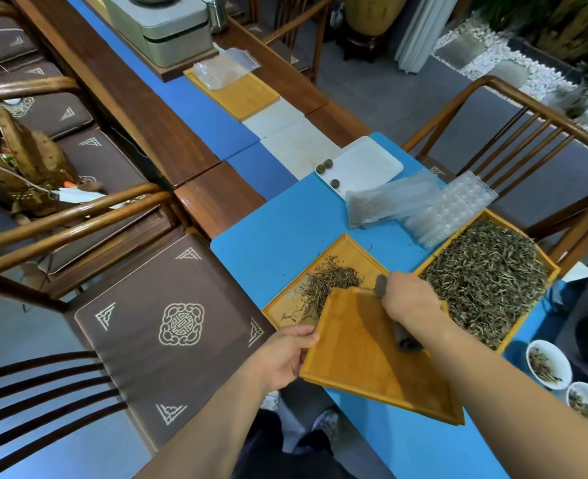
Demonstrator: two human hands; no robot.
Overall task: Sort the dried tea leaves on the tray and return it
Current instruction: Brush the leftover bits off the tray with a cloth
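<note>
My left hand (285, 356) grips the left edge of a bare bamboo tray (361, 354), held tilted over the blue table. My right hand (408, 300) is closed on a dark brush (381, 285) at that tray's far corner. Just beyond lies a second bamboo tray (346, 248) holding a small pile of dried tea leaves (330, 281). To the right sits a large bamboo tray (555, 271) filled with a thick layer of tea leaves (486, 274).
Two white bowls (548, 364) with tea leaves stand at the right edge. Clear plastic moulds (451, 209), plastic bags (389, 202) and a white tray (365, 164) with small tea balls lie farther back. Wooden chairs (168, 326) flank the table on both sides.
</note>
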